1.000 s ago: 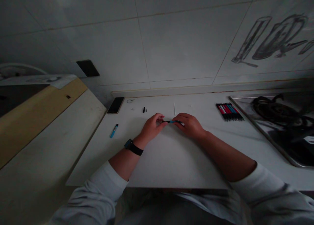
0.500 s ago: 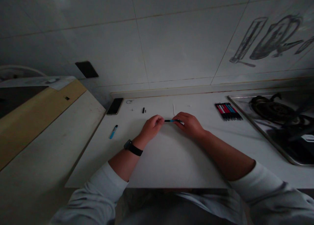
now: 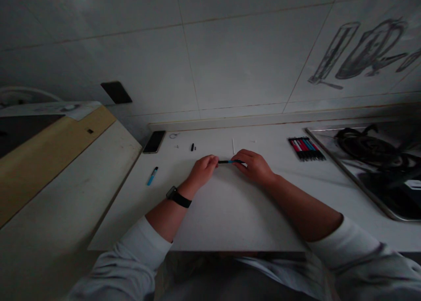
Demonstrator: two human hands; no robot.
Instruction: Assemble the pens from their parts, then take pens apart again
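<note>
The left hand [image 3: 204,169] has closed over the pen [image 3: 229,161].

A pen [image 3: 230,161] lies between left hand [image 3: 204,169] and right hand [image 3: 255,167] on counter [image 3: 230,213] (phone [image 3: 154,142] back-left, stove [image 3: 371,161] right).

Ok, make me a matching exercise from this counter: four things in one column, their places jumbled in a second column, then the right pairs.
Things:
1. phone
2. loose blue pen piece
3. row of pens
4. black and blue pen

Places:
A. beside the stove
B. held between the left hand and the right hand
C. back left corner of the counter
D. lying alone, left of the left hand

Pairs: 1-C, 2-D, 3-A, 4-B
</note>
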